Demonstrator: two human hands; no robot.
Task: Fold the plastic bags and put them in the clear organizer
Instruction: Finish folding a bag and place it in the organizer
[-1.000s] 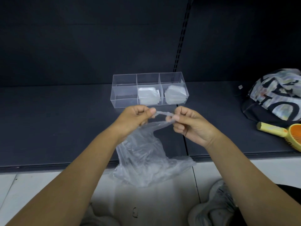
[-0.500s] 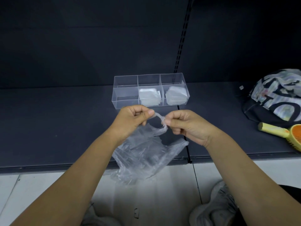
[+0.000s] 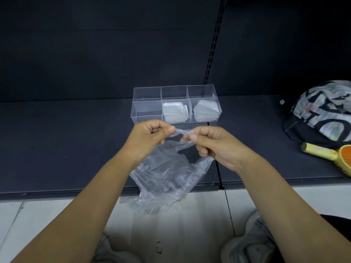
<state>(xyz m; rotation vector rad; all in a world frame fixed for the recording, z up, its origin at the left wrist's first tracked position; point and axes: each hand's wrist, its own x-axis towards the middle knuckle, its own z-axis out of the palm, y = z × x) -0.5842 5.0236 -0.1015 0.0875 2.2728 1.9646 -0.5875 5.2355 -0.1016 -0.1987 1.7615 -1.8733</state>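
While both hands work at chest height over the shelf (image 3: 57,141) edge, notes run L to R.

L hand (image 3: 150,137): closed, thumb and forefinger pinched on one end of the twisted handle strip of the bag (image 3: 163,173). Other fingers curled in.

Bag: clear, thin, crinkled, unfolded. Handle strip runs near level betw. the two hands, L-R axis, short span, slightly slack. Body hangs below the hands, droops past the shelf front toward the pale floor. A dark gap shows where the handle loop opens, just under the R hand. Film looks limp, prob. slippery; creases won't hold w/o pressing.

R hand (image 3: 214,147): closed too, fingertips pinched on the other end of the strip, near touching the L. Lower fingers curl round more film.

Organizer (image 3: 146,118): straight ahead of the hands, just beyond them on the shelf, long axis L-R, three cells. L cell looks empty, mid and R cells each hold a stack of folded white-clear squares. Both hands about equally near; L hand sits under the empty cell, R under the mid/R cells.

Judgement: fold not yet begun on this bag, still at the straighten-the-handle stage. Next likely needs the bag laid flat on the shelf, then folded small, then a short reach fwd.

Far R, off-task: patterned cap (image 3: 322,111), yellow-orange brush (image 3: 332,156). Shoes (image 3: 250,242) at bottom edge.
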